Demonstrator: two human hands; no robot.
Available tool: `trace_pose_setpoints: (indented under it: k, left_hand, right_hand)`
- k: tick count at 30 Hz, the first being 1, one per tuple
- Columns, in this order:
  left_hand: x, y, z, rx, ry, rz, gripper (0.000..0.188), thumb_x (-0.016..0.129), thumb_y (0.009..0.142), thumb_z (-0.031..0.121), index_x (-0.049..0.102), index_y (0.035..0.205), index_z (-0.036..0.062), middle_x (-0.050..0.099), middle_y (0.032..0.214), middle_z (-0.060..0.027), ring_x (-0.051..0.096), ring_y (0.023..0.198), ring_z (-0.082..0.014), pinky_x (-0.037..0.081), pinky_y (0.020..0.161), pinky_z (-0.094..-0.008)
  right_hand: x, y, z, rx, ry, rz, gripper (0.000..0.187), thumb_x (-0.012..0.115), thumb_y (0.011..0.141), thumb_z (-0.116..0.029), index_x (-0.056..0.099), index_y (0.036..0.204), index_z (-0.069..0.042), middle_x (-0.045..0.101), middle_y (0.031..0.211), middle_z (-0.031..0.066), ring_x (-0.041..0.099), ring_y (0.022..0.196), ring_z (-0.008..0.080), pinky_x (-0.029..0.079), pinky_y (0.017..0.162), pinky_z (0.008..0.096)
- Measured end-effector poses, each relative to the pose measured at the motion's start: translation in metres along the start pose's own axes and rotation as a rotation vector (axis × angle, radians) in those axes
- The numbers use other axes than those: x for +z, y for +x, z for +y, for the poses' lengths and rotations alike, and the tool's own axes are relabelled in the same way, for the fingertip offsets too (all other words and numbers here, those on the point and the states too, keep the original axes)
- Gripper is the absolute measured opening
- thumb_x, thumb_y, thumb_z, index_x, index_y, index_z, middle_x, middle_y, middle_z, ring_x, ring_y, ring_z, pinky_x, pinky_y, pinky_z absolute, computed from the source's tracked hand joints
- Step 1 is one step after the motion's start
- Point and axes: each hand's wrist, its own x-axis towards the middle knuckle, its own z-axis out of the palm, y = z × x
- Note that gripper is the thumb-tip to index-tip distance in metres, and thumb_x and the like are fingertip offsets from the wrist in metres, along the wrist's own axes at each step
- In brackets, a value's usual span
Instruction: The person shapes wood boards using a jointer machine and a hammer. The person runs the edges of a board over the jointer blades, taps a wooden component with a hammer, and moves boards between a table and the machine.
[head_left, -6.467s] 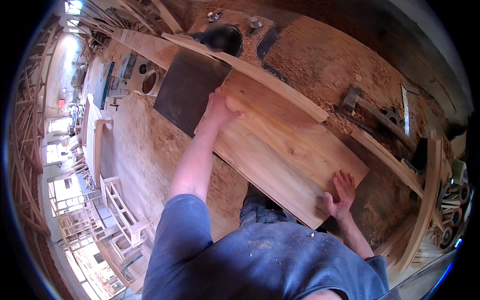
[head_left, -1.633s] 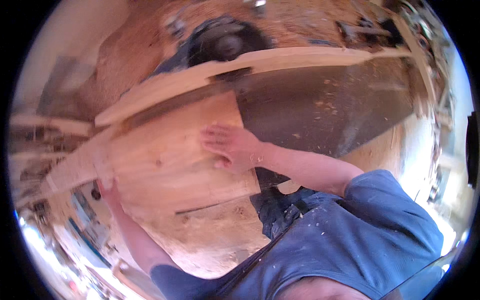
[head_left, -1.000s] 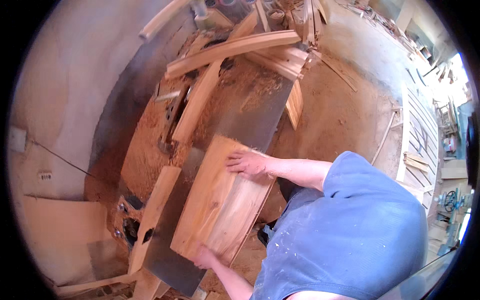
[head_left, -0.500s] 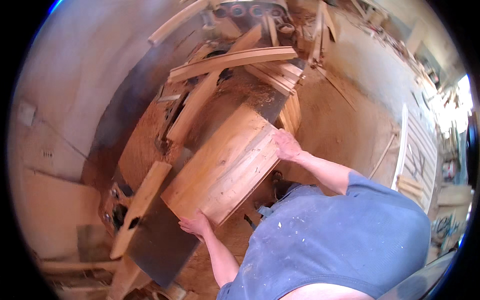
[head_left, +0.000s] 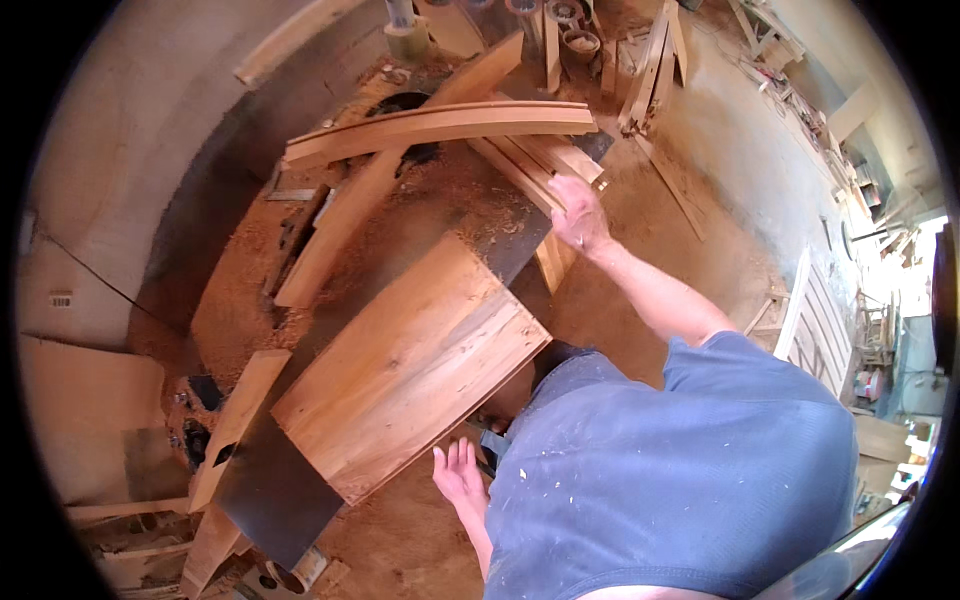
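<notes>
A wide wooden panel (head_left: 410,370), with a long edge facing my body, lies slanted on the dark flat bed of a machine (head_left: 280,500). My left hand (head_left: 462,478) is off the panel, a little to the near side of that edge, fingers spread and holding nothing. Beyond the panel's right end, my right hand (head_left: 582,218) reaches over the near ends of several grooved wooden strips (head_left: 520,165). Its fingers are stretched out; whether they touch the strips is not clear.
A long moulded board (head_left: 440,125) lies across another plank (head_left: 345,230) on the sawdust-covered machine. At the left, a notched board (head_left: 235,430) leans beside the bed. Planks (head_left: 655,70) stand on the dusty floor at the back, and a white slatted frame (head_left: 820,310) is at the right.
Both hands have let go of the panel, which now rests on the bed. My right hand moved away to the strips; my left drew back toward my body. The view has shifted.
</notes>
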Motion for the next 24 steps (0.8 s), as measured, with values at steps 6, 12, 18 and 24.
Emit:
trace_pose_setpoints:
  k: [6,12,18,24]
  left_hand:
    - [0.076,0.032,-0.061,0.042,-0.143,-0.138,0.036,0.063,0.101,0.025,0.06,0.129,0.0015,0.066,0.129,-0.0137,0.06,0.121,-0.0344,0.041,0.111,-0.0573]
    - [0.084,0.047,-0.071,0.173,0.018,0.267,0.031,0.063,0.102,0.024,0.062,0.129,0.0086,0.069,0.122,-0.0096,0.063,0.117,-0.0284,0.048,0.1,-0.0537]
    - [0.08,0.041,-0.043,0.333,-0.043,0.353,0.035,0.054,0.106,0.02,0.055,0.134,-0.0021,0.064,0.128,-0.017,0.063,0.115,-0.0303,0.055,0.099,-0.0476]
    - [0.044,0.033,-0.022,0.361,-0.12,0.378,0.042,0.051,0.107,0.025,0.052,0.138,-0.004,0.061,0.134,-0.0186,0.06,0.122,-0.0329,0.051,0.104,-0.0496]
  right_hand:
    - [-0.018,0.066,0.056,0.072,-0.134,-0.027,0.064,0.073,0.077,-0.027,0.053,0.129,0.005,0.062,0.124,0.0255,0.056,0.12,0.0422,0.043,0.109,0.0484]
    - [-0.031,0.092,0.074,0.232,-0.093,-0.403,0.057,0.072,0.075,-0.034,0.054,0.117,0.001,0.066,0.11,0.0271,0.062,0.105,0.0435,0.05,0.094,0.0524]
    - [-0.098,0.104,0.054,0.586,0.517,-0.732,0.041,0.076,0.073,-0.03,0.063,0.101,-0.003,0.071,0.089,0.0138,0.067,0.077,0.0224,0.055,0.074,0.0363]
    - [-0.103,0.01,0.059,1.177,1.496,-0.641,0.04,0.066,0.081,-0.014,0.062,0.115,0.008,0.072,0.098,0.0139,0.071,0.081,0.0226,0.06,0.074,0.0354]
